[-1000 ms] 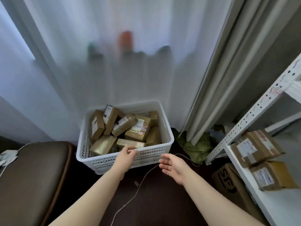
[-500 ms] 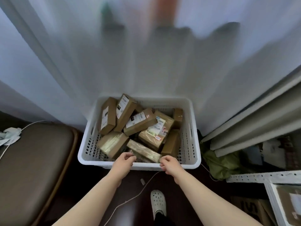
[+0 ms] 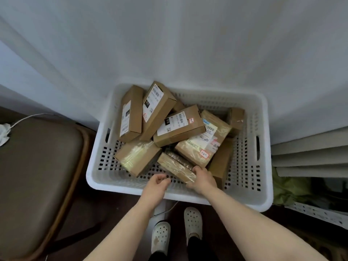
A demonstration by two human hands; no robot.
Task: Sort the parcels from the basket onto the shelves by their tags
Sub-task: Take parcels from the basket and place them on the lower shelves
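A white perforated basket (image 3: 248,166) stands on the floor against a pale curtain, holding several brown cardboard parcels with white labels. A small taped parcel (image 3: 175,165) lies at the near side. My right hand (image 3: 202,178) grips its right end. My left hand (image 3: 155,186) hovers over the near rim just left of that parcel, fingers curled and apart, holding nothing. A larger parcel (image 3: 201,146) with a red-edged handwritten tag lies just behind it. Another labelled parcel (image 3: 178,125) rests across the middle.
A brown padded seat (image 3: 37,176) stands close on the left, with a white cable and plug on it. Grey curtain folds (image 3: 308,151) and a green bag (image 3: 288,189) lie right of the basket. A perforated white shelf rail (image 3: 316,213) shows at lower right. My feet in white clogs (image 3: 192,223) stand below.
The view has tilted down and closed in on the basket. Both hands moved over the near rim into it, and my right hand took hold of the small taped parcel.
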